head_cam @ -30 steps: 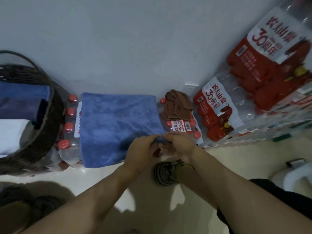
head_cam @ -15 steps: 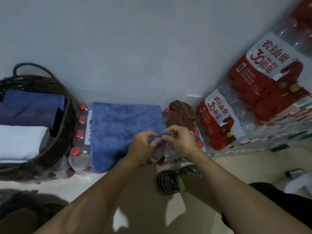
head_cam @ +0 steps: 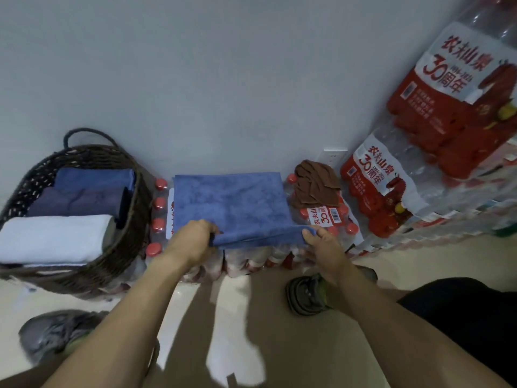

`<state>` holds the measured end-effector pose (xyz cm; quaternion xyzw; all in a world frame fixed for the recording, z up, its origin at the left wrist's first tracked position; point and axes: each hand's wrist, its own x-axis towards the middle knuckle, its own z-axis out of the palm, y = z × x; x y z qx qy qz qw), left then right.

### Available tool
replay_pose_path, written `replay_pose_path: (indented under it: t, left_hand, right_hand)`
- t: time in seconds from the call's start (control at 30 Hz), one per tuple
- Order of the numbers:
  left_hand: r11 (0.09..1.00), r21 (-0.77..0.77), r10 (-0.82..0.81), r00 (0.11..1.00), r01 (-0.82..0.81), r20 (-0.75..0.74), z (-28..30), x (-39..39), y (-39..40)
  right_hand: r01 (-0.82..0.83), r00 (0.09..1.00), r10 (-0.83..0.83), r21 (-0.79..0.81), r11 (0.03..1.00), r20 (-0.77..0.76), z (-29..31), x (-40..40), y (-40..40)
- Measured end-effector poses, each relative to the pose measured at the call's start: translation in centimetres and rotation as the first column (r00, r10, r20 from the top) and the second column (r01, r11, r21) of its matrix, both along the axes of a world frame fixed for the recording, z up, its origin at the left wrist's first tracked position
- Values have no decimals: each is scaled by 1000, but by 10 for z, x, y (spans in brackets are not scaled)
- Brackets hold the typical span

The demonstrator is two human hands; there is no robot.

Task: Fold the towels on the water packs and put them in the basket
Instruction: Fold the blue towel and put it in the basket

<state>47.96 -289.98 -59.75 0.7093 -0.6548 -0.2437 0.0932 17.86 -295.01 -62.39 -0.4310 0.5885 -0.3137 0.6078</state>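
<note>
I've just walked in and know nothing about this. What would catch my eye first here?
Probably the blue towel spread over a pack of red-capped water bottles by the wall, its near edge held by the left hand and right hand. A basket of folded towels sits left; a crumpled brown cloth lies right.

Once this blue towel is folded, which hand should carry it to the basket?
Left, probably. The left hand grips the blue towel at the near corner closest to the basket; the right hand holds the far corner.

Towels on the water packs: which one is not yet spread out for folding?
The brown towel, lying crumpled at the right; the blue towel lies flat, gripped by both hands.
</note>
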Motion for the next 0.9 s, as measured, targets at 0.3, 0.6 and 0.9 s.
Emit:
replay_pose_path:
  t: [0.3, 0.6, 0.9]
  left_hand:
    - [982, 8, 183, 945, -188, -269, 8, 50, 24]
    - [961, 160, 250, 956, -225, -155, 5, 63, 23]
    - [933, 26, 361, 930, -360, -68, -9, 61, 6]
  right_hand:
    - [177, 984, -177, 21, 984, 9, 6, 4, -7]
    - [-293, 876, 128, -304, 906, -464, -1, -5, 11]
    - [-323, 839, 116, -314, 893, -532, 18, 11, -2]
